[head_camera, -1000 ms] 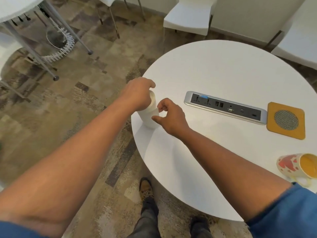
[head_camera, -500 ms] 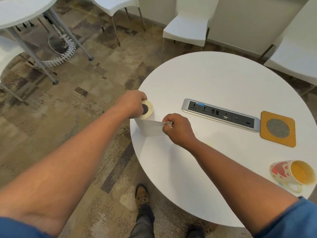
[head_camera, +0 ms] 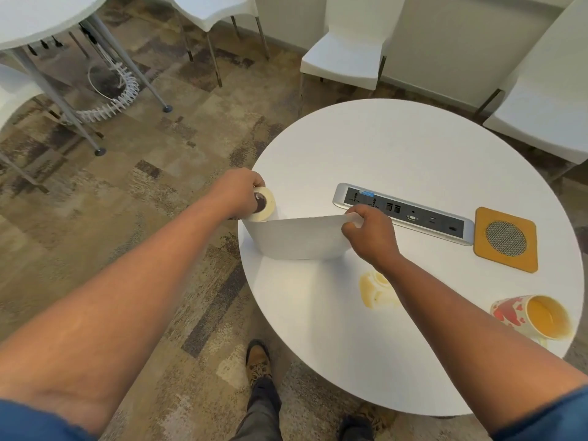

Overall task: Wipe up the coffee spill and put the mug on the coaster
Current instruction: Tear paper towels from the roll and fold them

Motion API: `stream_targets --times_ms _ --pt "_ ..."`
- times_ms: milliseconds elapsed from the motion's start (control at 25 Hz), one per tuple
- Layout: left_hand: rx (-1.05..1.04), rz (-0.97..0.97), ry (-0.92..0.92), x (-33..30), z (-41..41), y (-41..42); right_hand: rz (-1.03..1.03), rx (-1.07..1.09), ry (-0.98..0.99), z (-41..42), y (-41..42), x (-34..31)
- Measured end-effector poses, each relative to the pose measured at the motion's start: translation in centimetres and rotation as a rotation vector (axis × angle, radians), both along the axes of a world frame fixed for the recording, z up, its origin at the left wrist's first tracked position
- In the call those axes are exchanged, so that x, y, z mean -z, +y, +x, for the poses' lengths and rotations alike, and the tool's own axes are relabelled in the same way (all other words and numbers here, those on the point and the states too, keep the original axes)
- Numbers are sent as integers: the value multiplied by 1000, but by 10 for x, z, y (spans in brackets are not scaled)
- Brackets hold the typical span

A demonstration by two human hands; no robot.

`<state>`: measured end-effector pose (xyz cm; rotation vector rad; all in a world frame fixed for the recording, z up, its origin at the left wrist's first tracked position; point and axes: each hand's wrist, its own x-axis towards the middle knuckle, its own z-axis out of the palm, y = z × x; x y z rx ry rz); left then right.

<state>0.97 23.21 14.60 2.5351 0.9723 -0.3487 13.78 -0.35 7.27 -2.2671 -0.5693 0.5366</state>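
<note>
At the near edge of the round white table (head_camera: 413, 160), on the person's right, the mug (head_camera: 531, 316) is lying on its side with its mouth facing the camera; its outside is showing red hearts on white and its inside is stained yellow-brown. A little to its left, the coffee spill (head_camera: 370, 291) is sitting as a pale tan puddle on the tabletop, partly crossed by the right forearm.

Beyond the puddle, the right hand (head_camera: 370, 237) is closing its fingers on the loose end of a paper sheet (head_camera: 299, 237), which is stretching taut toward the left. At the table's left edge, the left hand (head_camera: 238, 194) is gripping the paper towel roll (head_camera: 263, 203), with the dark core facing the camera.

Past the right hand, a silver power-socket strip (head_camera: 423, 214) is sitting set into the tabletop. Just to its right, the orange square coaster (head_camera: 506, 240) with a grey mesh circle is lying flat, well apart from the mug.

Farther off, white chairs (head_camera: 346, 58) are standing on the patterned carpet beside the wall.
</note>
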Motion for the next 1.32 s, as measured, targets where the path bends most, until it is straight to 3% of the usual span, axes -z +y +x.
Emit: stream_targets --times_ms 200,400,680,1040,1320 --pt "-42 -49 -50 4 -6 0 -137 21 -41 5 0 4" --pt "-22 -228 -103 15 -12 2 -57 90 35 8 0 5" --pt "28 -175 -114 27 -15 6 -126 -103 -37 10 -3 5" --pt "99 -220 -126 28 -21 7 91 60 133 34 -18 8" --pt "82 -388 -305 31 -25 -10 160 122 157 34 -25 17"
